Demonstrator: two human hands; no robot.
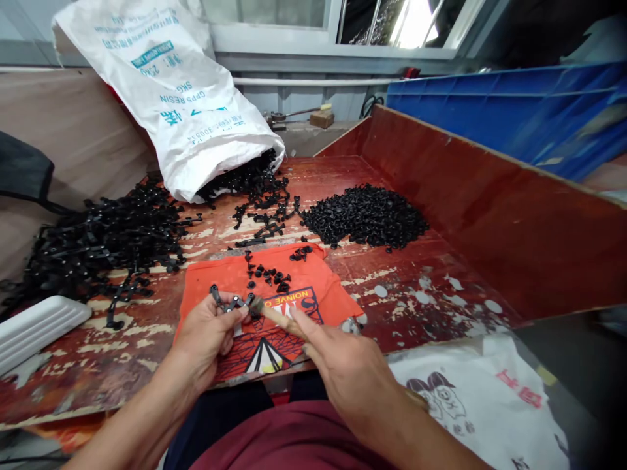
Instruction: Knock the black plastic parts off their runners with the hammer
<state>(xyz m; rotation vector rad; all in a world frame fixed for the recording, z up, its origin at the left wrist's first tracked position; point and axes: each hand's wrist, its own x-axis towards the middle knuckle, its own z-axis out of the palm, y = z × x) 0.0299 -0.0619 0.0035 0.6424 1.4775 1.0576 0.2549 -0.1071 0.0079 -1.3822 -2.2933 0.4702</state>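
Pinching the black part [231, 304], our left hand [208, 331] faces the tool [275, 316] our right hand [347, 359] grips, angled toward ten o'clock.

Close head-worn view, forward-down onto table [406, 271]

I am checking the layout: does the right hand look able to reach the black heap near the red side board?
Probably yes: nothing tall stands between the right hand and the black heap ahead. That hand grips a tan handle, though, and may need freeing first.
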